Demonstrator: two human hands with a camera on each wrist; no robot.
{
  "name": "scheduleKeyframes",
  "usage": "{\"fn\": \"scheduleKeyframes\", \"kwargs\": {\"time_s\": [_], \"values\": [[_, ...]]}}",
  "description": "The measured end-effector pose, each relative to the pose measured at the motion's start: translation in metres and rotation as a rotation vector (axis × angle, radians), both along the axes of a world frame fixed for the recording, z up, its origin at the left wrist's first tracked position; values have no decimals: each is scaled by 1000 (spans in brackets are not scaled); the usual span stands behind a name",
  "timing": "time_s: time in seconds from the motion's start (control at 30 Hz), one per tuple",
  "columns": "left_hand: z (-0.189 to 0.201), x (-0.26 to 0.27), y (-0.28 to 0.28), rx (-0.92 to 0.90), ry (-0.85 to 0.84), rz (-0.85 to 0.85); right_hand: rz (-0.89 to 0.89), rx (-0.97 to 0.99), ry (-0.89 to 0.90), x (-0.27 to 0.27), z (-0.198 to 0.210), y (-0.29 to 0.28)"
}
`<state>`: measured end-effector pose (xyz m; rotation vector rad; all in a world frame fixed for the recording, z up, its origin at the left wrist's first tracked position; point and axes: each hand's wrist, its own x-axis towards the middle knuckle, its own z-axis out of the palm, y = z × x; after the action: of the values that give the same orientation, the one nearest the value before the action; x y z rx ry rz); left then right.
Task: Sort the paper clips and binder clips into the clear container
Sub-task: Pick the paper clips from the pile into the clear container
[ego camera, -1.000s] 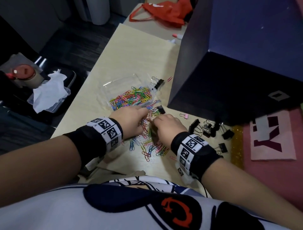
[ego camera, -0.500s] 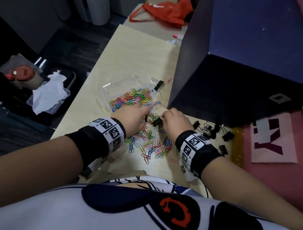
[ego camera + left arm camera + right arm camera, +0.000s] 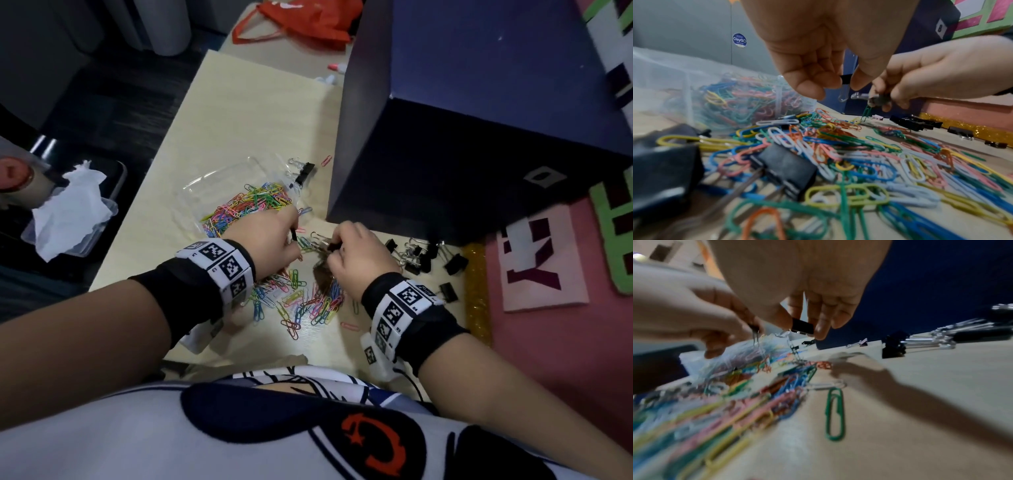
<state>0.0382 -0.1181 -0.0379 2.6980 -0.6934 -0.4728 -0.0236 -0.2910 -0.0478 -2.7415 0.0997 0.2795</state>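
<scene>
A clear container [image 3: 202,186] holding coloured paper clips [image 3: 255,204] lies on the pale table, just beyond my hands. A loose pile of paper clips [image 3: 301,299] is spread under my wrists, with a black binder clip [image 3: 785,168] lying among them. My left hand [image 3: 291,236] pinches a small black binder clip [image 3: 844,79] above the pile. Beside it, my right hand [image 3: 334,245] pinches another black binder clip [image 3: 802,326], from which a green paper clip [image 3: 866,112] dangles. Several black binder clips [image 3: 423,255] lie to the right.
A large dark blue box [image 3: 479,154] stands close behind my right hand. A pink mat [image 3: 548,342] with a glitter strip borders the table on the right. A tray with tissue [image 3: 68,212] sits off the left table edge. Two binder clips [image 3: 303,171] rest beyond the container.
Both hands have risen from the loose pile and shifted towards the container. Each now pinches a black binder clip, with paper clips trailing from them.
</scene>
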Motion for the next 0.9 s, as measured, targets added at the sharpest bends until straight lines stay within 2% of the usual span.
{"fn": "scheduleKeyframes", "kwargs": {"time_s": [0.2, 0.3, 0.43, 0.5, 0.63, 0.7, 0.8, 0.9], "values": [[2, 2, -14, 1, 2, -51, -242, 170, 62, -4, 12, -12], [4, 3, -30, -89, 31, -83, -355, 217, 47, -8, 14, -21], [0, 0, -50, -277, 89, -137, -462, 123, 10, -11, 10, -32], [-6, -1, -53, -240, 113, -160, -484, 3, 31, -12, 8, -37], [-18, -9, -41, 100, 44, -282, -424, -309, 137, -17, 3, -40], [-24, -17, -33, 228, -4, -367, -353, -349, 92, -17, 3, -37], [-31, -30, -26, 230, -44, -481, -151, -176, 75, -10, 0, -24], [-32, -39, -22, 224, -34, -591, -37, -23, 204, -8, -8, -4]]}}
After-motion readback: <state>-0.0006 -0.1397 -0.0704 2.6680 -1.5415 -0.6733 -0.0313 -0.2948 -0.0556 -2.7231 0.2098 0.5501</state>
